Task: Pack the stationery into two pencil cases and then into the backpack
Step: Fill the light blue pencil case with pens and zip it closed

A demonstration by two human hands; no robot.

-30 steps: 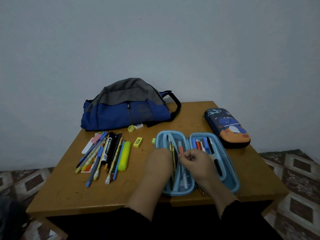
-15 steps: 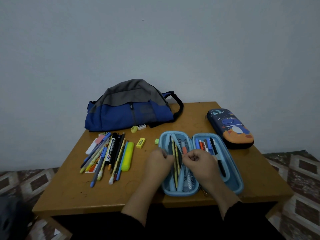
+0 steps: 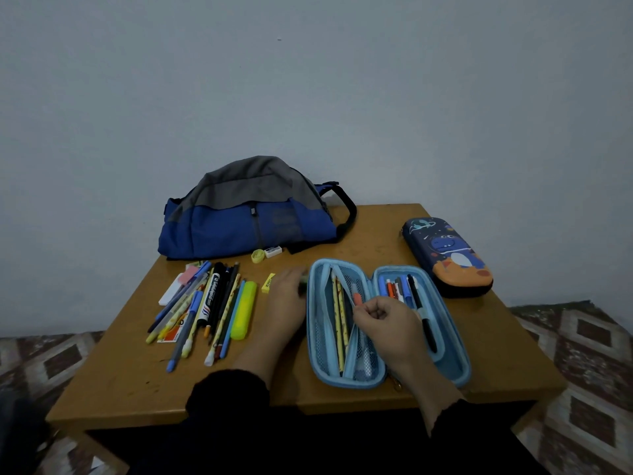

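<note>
The open case lies flat on the table. The right hand rests over its middle, fingers curled, seemingly pinching its mesh flap. The left hand lies just left of the case, over a small green eraser; its grip cannot be told. Loose pens lie further left, the backpack behind, a closed case right of the open one.

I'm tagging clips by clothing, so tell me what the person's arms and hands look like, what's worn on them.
Both arms wear long dark sleeves, black as far as this dim view shows, ending at the wrists; the right cuff's edge looks slightly wavy. The left hand and right hand are bare: no gloves, and no rings, watch or bracelet that I can make out. Fine detail on the fingers is too blurred to tell.
</note>
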